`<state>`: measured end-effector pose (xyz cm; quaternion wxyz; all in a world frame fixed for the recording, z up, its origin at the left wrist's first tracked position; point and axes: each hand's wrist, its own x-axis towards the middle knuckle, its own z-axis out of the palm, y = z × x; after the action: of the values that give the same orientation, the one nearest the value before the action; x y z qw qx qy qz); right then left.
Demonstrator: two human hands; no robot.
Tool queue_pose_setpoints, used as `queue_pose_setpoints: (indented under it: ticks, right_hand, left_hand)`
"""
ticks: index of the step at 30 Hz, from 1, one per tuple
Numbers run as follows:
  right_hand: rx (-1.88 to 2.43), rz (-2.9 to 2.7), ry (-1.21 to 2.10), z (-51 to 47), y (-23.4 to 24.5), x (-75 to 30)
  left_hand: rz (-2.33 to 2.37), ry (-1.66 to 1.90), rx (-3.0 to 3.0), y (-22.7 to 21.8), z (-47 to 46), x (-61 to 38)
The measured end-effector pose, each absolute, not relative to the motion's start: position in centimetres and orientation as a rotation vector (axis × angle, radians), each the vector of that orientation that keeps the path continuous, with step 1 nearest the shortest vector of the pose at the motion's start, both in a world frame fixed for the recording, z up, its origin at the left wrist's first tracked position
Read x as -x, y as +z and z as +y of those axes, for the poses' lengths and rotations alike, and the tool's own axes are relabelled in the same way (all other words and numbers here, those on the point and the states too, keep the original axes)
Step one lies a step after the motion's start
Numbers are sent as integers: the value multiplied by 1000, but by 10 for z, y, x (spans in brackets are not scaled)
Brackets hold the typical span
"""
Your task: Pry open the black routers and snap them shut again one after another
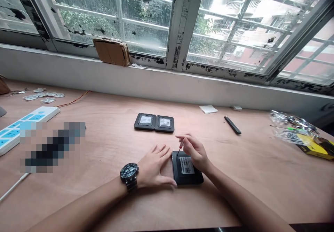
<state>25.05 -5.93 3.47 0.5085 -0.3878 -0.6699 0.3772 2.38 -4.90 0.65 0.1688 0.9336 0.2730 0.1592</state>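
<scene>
Black square case with smooth faces and rounded corners lay flat near the front edge of the worktop, close to the middle of that edge, a white printed label on its upper face. Your right hand held a slim screwdriver in a narrow pinch between thumb and fingers, its thin dark shaft slanting down to the case's far left corner. Your left hand was wide, palm down on the pale wood-toned surface, fingers spread, with the index finger by the case's far left corner and the thumb at its near left corner; you could not tell how firmly it pressed. A chunky black watch circled that wrist. Beyond your hands, toward the far edge, sat a pair of dark cases, side by side and touching, each with a pale label. A narrow black bar lay at a slant toward the far right corner, and crinkled clear bags and a yellow and black box crowded the right edge. A white power strip with blue sockets stretched by the left edge
</scene>
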Motion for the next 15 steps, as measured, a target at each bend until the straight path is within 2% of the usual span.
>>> queue_pose_setpoints:
  ticks: [3, 7, 9, 12, 15]
  right_hand:
    - [853, -1516, 1128, -58, 39, -252]
    - [801, -1565, 1123, -59, 40, -254]
    - [845, -1548, 1004, -59, 42, -262]
    - [954, -1501, 630, -54, 47, -288]
    - [1140, -1843, 308, -47, 44, -322]
  left_hand:
    - [803, 414, -2639, 4, -53, -27]
    - [889, 367, -2567, 5, -59, -34]
    - [926, 367, -2533, 6, -60, -37]
    - [927, 362, -2521, 8, -61, -39]
    - [914, 351, -2523, 8, -60, -38]
